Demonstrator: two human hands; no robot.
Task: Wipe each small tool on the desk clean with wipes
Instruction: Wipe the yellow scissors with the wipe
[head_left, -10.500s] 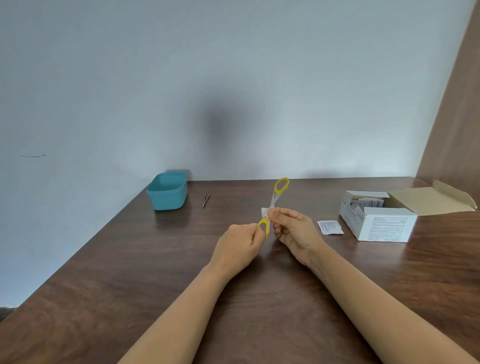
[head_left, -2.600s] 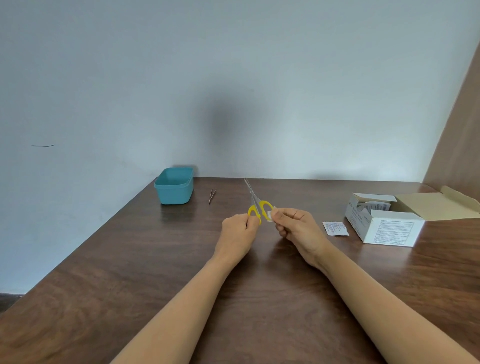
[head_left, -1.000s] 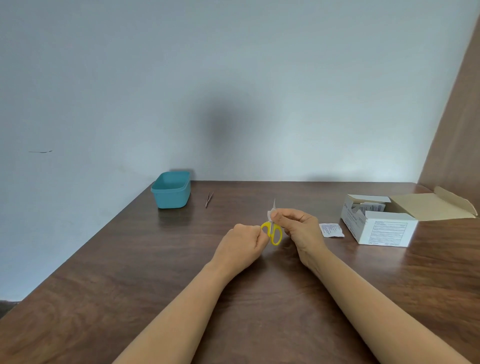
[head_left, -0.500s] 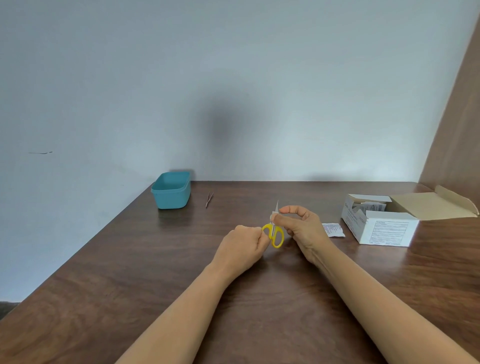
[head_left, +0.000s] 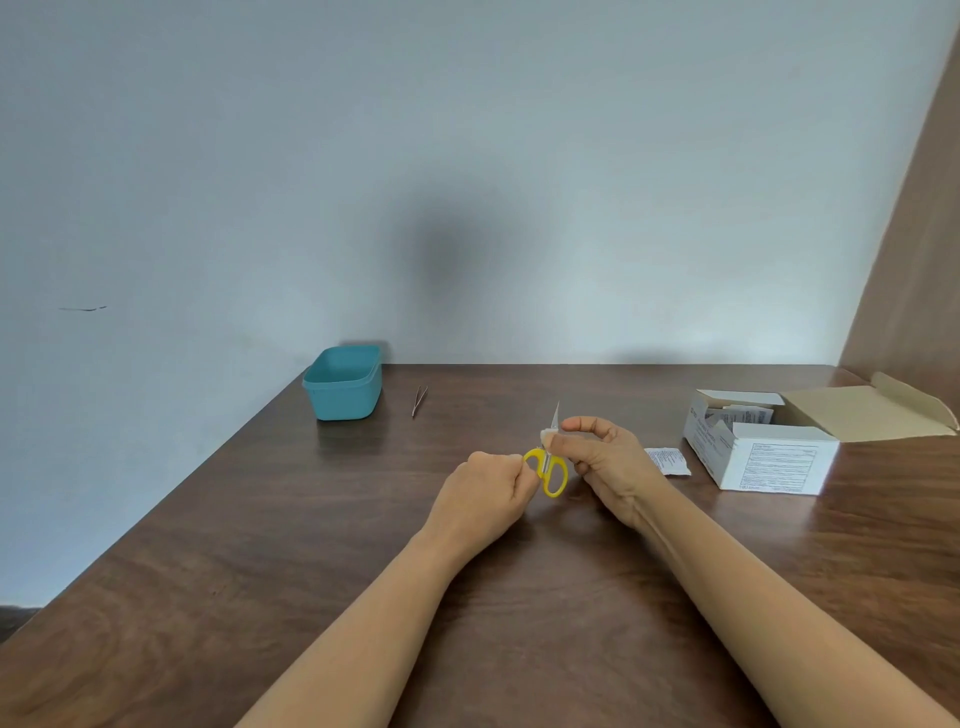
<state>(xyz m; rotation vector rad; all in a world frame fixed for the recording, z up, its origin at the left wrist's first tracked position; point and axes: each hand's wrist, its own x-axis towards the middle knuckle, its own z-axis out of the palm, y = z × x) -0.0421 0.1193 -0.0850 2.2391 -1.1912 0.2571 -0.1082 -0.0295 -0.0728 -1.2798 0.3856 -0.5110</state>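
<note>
With our left hand (head_left: 483, 493) we are gripping the scissors (head_left: 544, 464) by a yellow loop while our right hand (head_left: 605, 457) is pinching a wipe (head_left: 546, 435) round the blade, above the worktop (head_left: 311, 545), tweezers (head_left: 419, 400) and tub (head_left: 344, 384) lying beyond.

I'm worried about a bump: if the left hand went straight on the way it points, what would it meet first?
Probably the right hand, just past the yellow scissors that the left hand grips. Depth is unclear, but the tweezers and blue tub lie left of that line.
</note>
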